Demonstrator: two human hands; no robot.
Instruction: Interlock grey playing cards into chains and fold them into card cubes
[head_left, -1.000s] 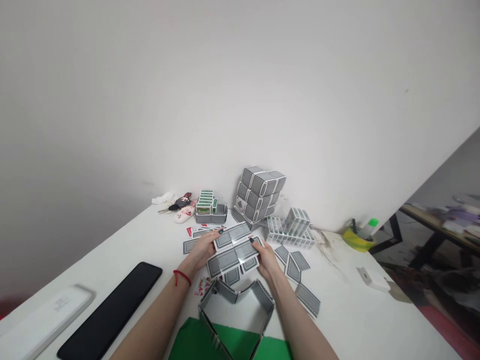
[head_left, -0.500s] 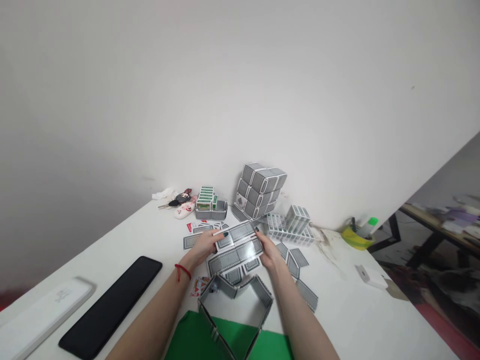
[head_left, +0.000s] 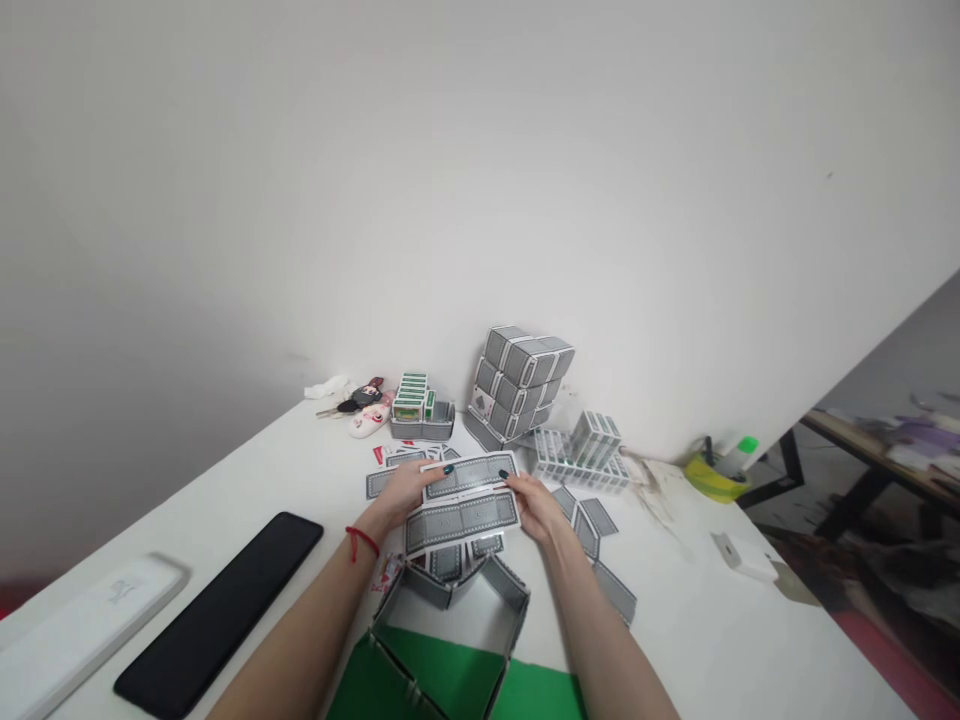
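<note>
Between my two hands is a structure of joined playing cards point(head_left: 461, 520), grey patterned backs up, in two long rows. My left hand point(head_left: 405, 492) pinches the upper row's left end, thumb on top. My right hand point(head_left: 536, 505) grips its right end, thumb pressed on the card back; its other fingers are partly hidden. Below, and seemingly joined to the structure, hangs a heart-shaped frame of folded cards point(head_left: 517, 600), over a green sheet point(head_left: 450, 655). Loose cards point(head_left: 589, 530) lie right of my right hand, with a face card point(head_left: 386, 573) near my left wrist.
Against the wall stands a stacked card block point(head_left: 521, 380). Beside it are a tray of small green-white boxes point(head_left: 422, 428) and striped card boxes point(head_left: 581, 470). A black phone-like slab point(head_left: 221, 610) and white case point(head_left: 97, 630) lie left; a yellow holder point(head_left: 716, 480) stands right.
The held structure has turned slightly and now lies more level. My right thumb has moved left onto the upper row. The heart-shaped frame has swung a little to the left.
</note>
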